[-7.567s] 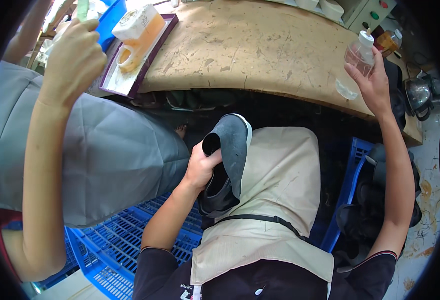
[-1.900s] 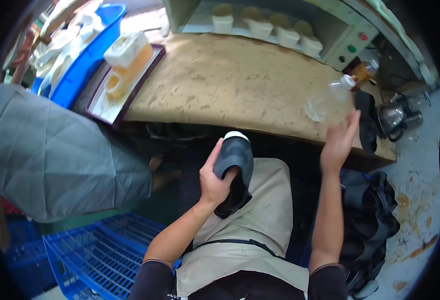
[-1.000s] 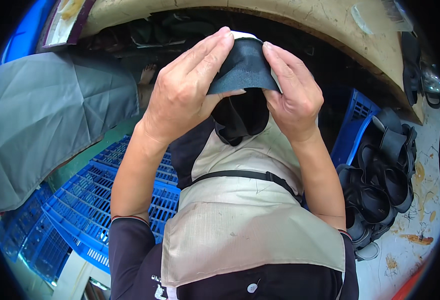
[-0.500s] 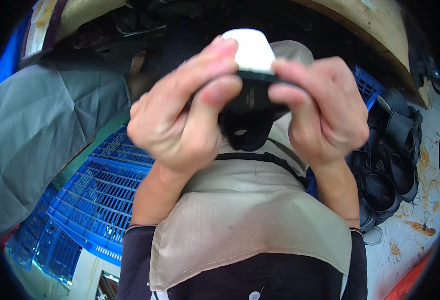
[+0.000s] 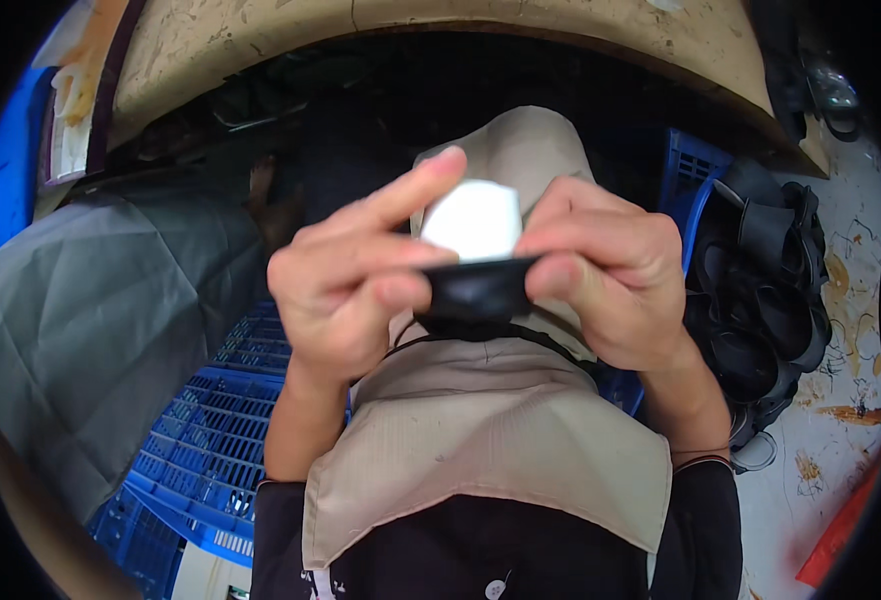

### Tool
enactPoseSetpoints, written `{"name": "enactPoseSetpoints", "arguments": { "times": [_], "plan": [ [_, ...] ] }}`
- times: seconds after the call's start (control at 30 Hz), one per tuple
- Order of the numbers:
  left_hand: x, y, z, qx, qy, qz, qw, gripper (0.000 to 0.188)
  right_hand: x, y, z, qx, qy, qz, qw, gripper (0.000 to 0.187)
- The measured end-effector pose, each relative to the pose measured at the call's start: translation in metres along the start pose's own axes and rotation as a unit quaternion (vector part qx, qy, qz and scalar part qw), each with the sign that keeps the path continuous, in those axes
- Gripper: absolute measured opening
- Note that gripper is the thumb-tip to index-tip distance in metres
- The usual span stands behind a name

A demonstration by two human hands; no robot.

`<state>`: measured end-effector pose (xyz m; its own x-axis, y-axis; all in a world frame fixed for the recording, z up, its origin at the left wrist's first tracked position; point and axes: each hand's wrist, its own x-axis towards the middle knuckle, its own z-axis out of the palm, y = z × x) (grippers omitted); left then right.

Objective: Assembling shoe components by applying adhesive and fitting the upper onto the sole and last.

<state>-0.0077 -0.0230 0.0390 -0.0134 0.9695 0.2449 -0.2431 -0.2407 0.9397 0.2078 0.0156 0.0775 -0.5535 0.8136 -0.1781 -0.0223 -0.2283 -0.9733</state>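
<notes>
Above my lap, both hands pinch a small black strip-like shoe part (image 5: 480, 290) with a rounded white piece (image 5: 472, 222) standing up from its upper edge. My left hand (image 5: 355, 270) grips its left end between thumb and fingers, with the index finger raised along the white piece. At the opposite end, my right hand (image 5: 605, 265) holds the black edge between thumb and bent fingers. The held part is blurred, so its exact kind is unclear.
Black sandals (image 5: 760, 300) are piled at my right, by a blue crate (image 5: 695, 165). Blue plastic baskets (image 5: 210, 420) stand at lower left, beside a grey cloth (image 5: 90, 310). A worn tan tabletop (image 5: 440, 15) curves across the far side. A red thing (image 5: 840, 530) lies lower right.
Both hands have come down and nearer to me with the black part, which now shows shorter below the fingers. More of the tabletop has come into view.
</notes>
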Motion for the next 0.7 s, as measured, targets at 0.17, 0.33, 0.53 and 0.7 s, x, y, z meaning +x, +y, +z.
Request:
{"name": "enactPoseSetpoints", "arguments": {
  "times": [0.17,0.33,0.53,0.7],
  "plan": [
    [0.008,-0.005,0.014,0.002,0.051,-0.064,0.997,0.013,-0.001,0.010,0.011,-0.054,0.104,-0.072,0.990,0.026],
    [-0.007,0.020,0.028,0.111,0.106,-0.092,0.984,0.012,-0.004,0.016,0.018,-0.088,0.180,-0.120,0.972,0.025],
    [-0.021,0.040,0.023,-0.005,0.117,-0.188,0.975,0.013,-0.012,0.002,0.025,-0.022,0.108,-0.064,0.992,0.021],
    [-0.013,0.044,0.018,-0.010,0.161,-0.229,0.960,0.016,0.006,-0.006,0.028,0.005,0.099,-0.012,0.995,0.017]
  ]
}}
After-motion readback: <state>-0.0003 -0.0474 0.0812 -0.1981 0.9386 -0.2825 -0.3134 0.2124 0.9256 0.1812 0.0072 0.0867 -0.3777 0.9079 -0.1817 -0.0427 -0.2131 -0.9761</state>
